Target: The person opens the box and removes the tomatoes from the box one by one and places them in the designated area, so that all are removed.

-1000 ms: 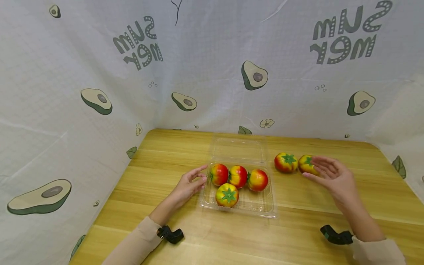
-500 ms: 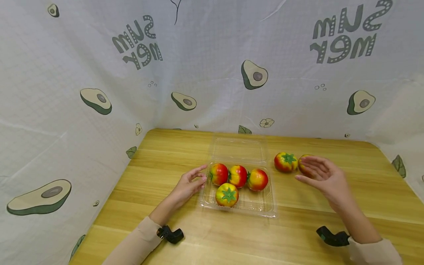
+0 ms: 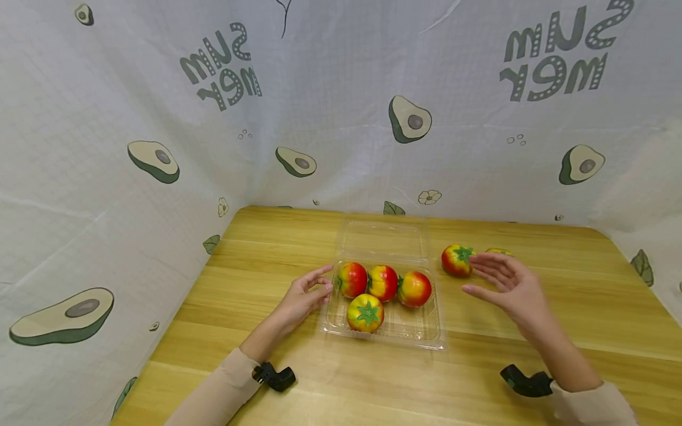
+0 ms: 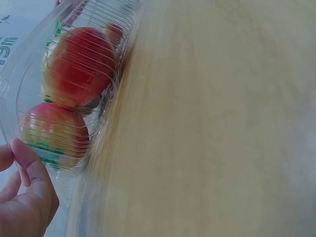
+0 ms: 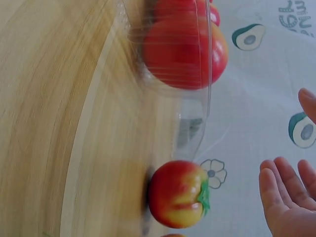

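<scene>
My left hand (image 3: 302,299) pinches the left rim of a clear plastic clamshell box (image 3: 410,328) between thumb and fingers. Several shiny red-and-yellow tomatoes with green star-shaped tops sit in the box; three form a back row, and one tomato (image 3: 365,313) lies in front at the left. My right hand (image 3: 514,290) hovers with spread, slightly bent fingers and holds nothing. Its fingertips overlap a loose tomato (image 3: 455,261) right of the box, and the hand mostly hides a second loose tomato (image 3: 499,251). The right wrist view shows a gap between the fingers and the loose tomato (image 5: 177,194).
The box's transparent lid (image 3: 382,239) lies folded back behind it. All stands on a wooden table (image 3: 256,248), with an avocado-print cloth (image 3: 341,106) hanging behind and at the sides. A black wrist camera (image 3: 274,377) is strapped to each forearm.
My right hand has moved left from the farther loose tomato toward the nearer one, covering more of the farther. The left hand, box and tomatoes stay in place.
</scene>
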Motion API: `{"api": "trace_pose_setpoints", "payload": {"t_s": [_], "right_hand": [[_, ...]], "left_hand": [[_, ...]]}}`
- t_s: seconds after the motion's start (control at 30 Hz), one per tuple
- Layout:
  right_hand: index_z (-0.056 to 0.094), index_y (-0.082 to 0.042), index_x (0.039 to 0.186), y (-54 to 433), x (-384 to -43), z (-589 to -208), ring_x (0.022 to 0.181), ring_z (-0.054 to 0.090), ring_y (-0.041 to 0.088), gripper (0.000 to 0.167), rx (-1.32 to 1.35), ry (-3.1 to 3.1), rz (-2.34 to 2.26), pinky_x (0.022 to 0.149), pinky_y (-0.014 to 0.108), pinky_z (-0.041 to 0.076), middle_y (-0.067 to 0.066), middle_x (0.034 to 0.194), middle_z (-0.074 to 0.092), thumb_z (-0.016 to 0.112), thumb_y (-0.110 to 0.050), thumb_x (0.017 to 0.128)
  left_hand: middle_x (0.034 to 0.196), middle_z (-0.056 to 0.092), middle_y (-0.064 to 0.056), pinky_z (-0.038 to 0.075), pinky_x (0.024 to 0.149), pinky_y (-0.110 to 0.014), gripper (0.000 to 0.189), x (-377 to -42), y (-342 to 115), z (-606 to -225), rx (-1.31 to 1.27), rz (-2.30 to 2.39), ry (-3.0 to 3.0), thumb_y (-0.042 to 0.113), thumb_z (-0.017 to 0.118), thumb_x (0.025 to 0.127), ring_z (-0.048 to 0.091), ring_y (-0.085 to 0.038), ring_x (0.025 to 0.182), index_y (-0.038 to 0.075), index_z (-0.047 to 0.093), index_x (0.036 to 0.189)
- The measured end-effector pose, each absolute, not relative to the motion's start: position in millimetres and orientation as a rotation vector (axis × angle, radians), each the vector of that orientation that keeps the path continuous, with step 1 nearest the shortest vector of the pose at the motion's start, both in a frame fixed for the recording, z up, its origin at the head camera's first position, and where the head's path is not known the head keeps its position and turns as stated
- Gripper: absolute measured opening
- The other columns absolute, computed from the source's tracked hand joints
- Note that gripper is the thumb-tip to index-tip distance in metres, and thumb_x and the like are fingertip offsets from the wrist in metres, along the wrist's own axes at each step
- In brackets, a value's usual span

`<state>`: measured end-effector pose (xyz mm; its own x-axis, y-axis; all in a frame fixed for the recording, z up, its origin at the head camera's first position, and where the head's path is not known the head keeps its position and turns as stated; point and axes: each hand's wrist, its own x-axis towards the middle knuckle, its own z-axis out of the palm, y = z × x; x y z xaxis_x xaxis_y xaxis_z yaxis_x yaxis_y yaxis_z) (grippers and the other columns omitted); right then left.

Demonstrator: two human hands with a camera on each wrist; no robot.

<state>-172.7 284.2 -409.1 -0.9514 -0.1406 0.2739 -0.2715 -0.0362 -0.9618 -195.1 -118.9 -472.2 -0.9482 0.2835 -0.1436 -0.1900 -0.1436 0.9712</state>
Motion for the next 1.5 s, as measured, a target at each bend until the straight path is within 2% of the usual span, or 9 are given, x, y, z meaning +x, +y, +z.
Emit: {"api": "trace_pose_setpoints", "payload": {"t_s": [0.4,0.6,0.73,0.97,1.17,1.37,1.5], "right_hand": [[0.049,0.011,0.132,264,-167,-407,0.112,0.061,0.009,0.06,0.539,-2.253,1.997,0.094,0.018,0.048,-0.002,0.122,0.065,0.076,0.017,0.078],[0.048,0.015,0.132,257,-166,-408,0.111,0.062,0.011,0.063,0.59,-2.257,1.981,0.095,0.021,0.049,0.004,0.124,0.065,0.076,0.018,0.076],[0.049,0.014,0.131,253,-166,-408,0.112,0.062,0.013,0.063,0.613,-2.273,1.947,0.096,0.024,0.049,0.004,0.125,0.065,0.077,0.019,0.075],[0.051,0.011,0.131,244,-165,-406,0.113,0.062,0.013,0.06,0.643,-2.334,1.893,0.094,0.019,0.049,0.001,0.125,0.064,0.078,0.015,0.077],[0.054,0.01,0.13,236,-165,-407,0.11,0.064,0.015,0.059,0.675,-2.373,1.832,0.092,0.018,0.05,0.009,0.125,0.064,0.079,0.012,0.077],[0.056,0.006,0.129,230,-166,-410,0.109,0.064,0.016,0.056,0.681,-2.412,1.805,0.092,0.017,0.05,0.022,0.126,0.061,0.08,0.007,0.078],[0.058,0.006,0.128,225,-167,-413,0.108,0.065,0.02,0.057,0.733,-2.405,1.785,0.092,0.021,0.051,0.027,0.125,0.06,0.081,0.008,0.077]], "left_hand": [[0.109,0.051,-0.008,0.052,0.07,-0.017,0.051,-196,-119,-471,0.097,2.156,1.819,0.0,0.058,0.1,0.055,-0.011,0.078,0.007,0.046,0.149],[0.109,0.05,-0.008,0.052,0.07,-0.017,0.052,-196,-119,-472,0.118,2.155,1.822,0.001,0.058,0.1,0.055,-0.011,0.079,0.005,0.044,0.15],[0.109,0.05,-0.008,0.051,0.07,-0.017,0.052,-196,-119,-473,0.12,2.156,1.822,0.001,0.059,0.1,0.055,-0.011,0.079,0.005,0.044,0.15],[0.109,0.051,-0.008,0.051,0.07,-0.017,0.052,-196,-119,-473,0.113,2.165,1.815,0.001,0.058,0.1,0.055,-0.011,0.079,0.005,0.044,0.149],[0.11,0.052,-0.008,0.052,0.071,-0.017,0.051,-195,-118,-472,0.104,2.165,1.818,0.001,0.059,0.1,0.056,-0.011,0.081,0.006,0.045,0.149],[0.11,0.051,-0.008,0.052,0.071,-0.017,0.052,-196,-118,-471,0.108,2.156,1.813,0.001,0.059,0.1,0.055,-0.011,0.08,0.007,0.044,0.15],[0.11,0.051,-0.008,0.052,0.071,-0.017,0.052,-196,-118,-472,0.107,2.162,1.814,0.001,0.059,0.1,0.056,-0.01,0.08,0.006,0.044,0.149]]}}
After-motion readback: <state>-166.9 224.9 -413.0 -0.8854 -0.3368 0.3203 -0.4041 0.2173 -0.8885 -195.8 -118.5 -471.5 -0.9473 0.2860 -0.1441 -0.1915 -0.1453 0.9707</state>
